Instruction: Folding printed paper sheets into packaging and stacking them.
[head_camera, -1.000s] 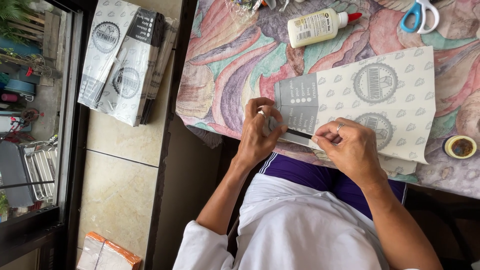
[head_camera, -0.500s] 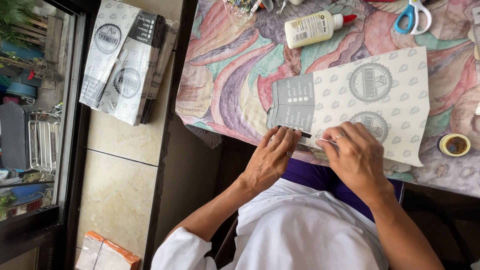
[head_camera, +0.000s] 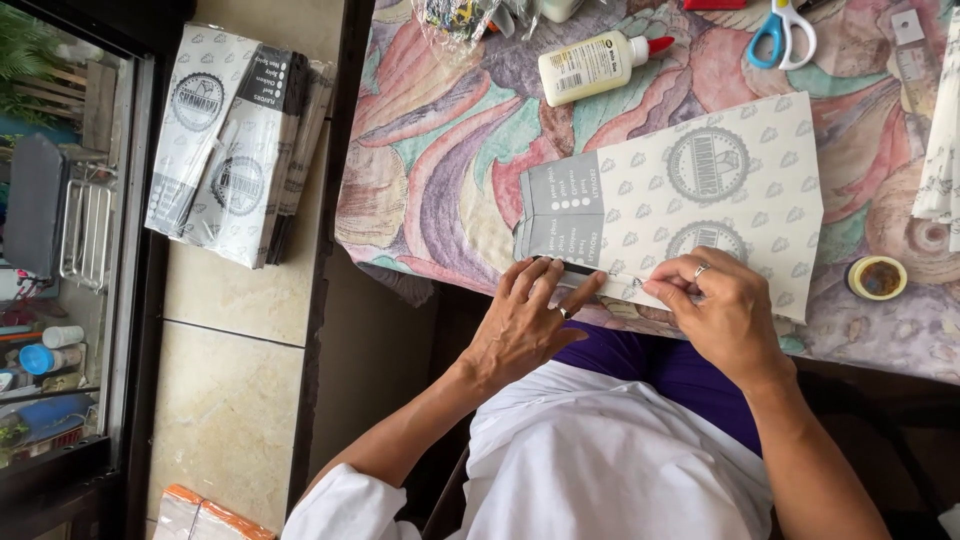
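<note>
Swirls of pink, green and purple cover the patterned tablecloth (head_camera: 440, 150) at which a person in a white top sits, both hands working the near edge of a flat printed paper bag (head_camera: 690, 200) with a grey end panel. The left hand (head_camera: 525, 325) lies flat, fingers extended and pressed along the narrow folded strip of the bag's near edge; the right hand (head_camera: 715, 310), ring on one finger, pinches the same strip farther along, fingertips curled onto the paper. The step in hand appears to be creasing or pressing down a fold along the bag's long edge. The next move would call for steady pressure run evenly along the strip so that the fold stays straight. Beyond the hands lie a glue bottle with a red cap (head_camera: 595, 65) and blue-handled scissors (head_camera: 780, 30); a small open yellow tin (head_camera: 877, 277) sits just to the right of the right hand. Well off to the left, a stack of similar bags (head_camera: 235, 160) rests on the tiled floor.
</note>
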